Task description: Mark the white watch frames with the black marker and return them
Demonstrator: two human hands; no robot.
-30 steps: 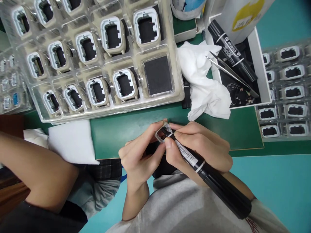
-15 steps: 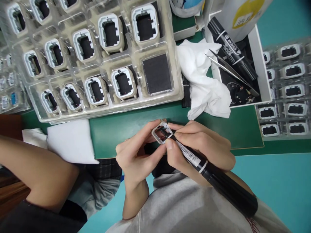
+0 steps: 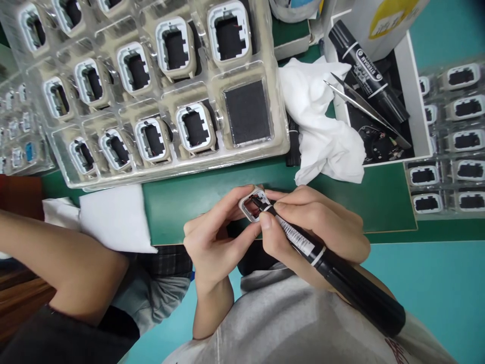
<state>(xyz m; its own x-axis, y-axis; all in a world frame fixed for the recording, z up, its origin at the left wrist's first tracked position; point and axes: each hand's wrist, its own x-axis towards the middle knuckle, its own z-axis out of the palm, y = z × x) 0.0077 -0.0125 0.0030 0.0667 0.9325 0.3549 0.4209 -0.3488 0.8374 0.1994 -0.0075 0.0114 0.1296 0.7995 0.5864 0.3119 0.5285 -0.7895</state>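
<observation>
My left hand (image 3: 214, 240) pinches a small white square frame (image 3: 245, 211) with rounded corners and a notched inner edge, holding it tilted over the near edge of the green mat. A black marker pen (image 3: 343, 278) with a white barcode label lies in my right hand (image 3: 322, 222), fingers closed round its front part. The uncapped tip of the pen reaches into the opening of the frame. My right thumb and fingertips are close to the frame's right side; whether they touch it I cannot tell.
A clear plastic tray (image 3: 151, 174) of similar frames stands ahead. To its right are a crumpled white cloth (image 3: 322, 121) and a white box (image 3: 417, 96) with tweezers (image 3: 369, 114) and another marker (image 3: 367, 71). Another tray (image 3: 441, 184) sits far right. A co-worker's arm (image 3: 76, 263) extends at left.
The whole view has shifted slightly, so things appear a little farther right. The pen tip has moved slightly within the frame's opening; both hands keep their hold.
</observation>
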